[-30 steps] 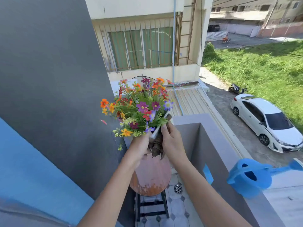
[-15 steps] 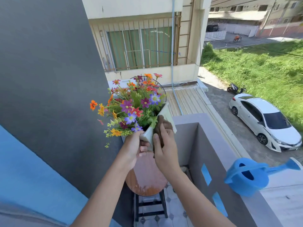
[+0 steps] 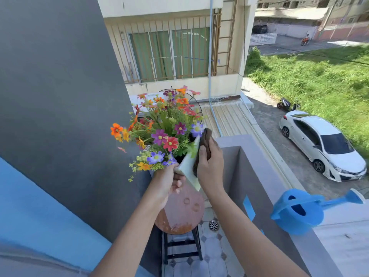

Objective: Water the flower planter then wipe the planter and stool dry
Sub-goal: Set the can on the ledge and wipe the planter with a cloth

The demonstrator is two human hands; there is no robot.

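I held the white planter (image 3: 188, 168) lifted and tipped above the stool (image 3: 180, 213), which served as my landmark. My left hand (image 3: 166, 181) was curled around the planter's lower corner, fingers wrapped underneath its smooth, flat-sided body. My right hand (image 3: 210, 166) pressed a dark brown cloth (image 3: 205, 140) flat against the planter's side, thumb along the rim, the crumpled fabric bunching out above my fingers. The flowers (image 3: 163, 128) spilled up and away from the stool in a loose spray of orange, red, purple and violet blooms on thin green stems. The stool's round seat, directly below the planter, looked reddish-brown and worn, with rusty patches along its near edge and 2 faint ring marks on top; its black legs stood on pale patterned tiles. A small round metal drain (image 3: 213, 224) sat in the floor just right of the stool. Farther right of the stool, a blue plastic watering can (image 3: 299, 210) rested on the grey balcony ledge (image 3: 265, 156), its spout pointing away.
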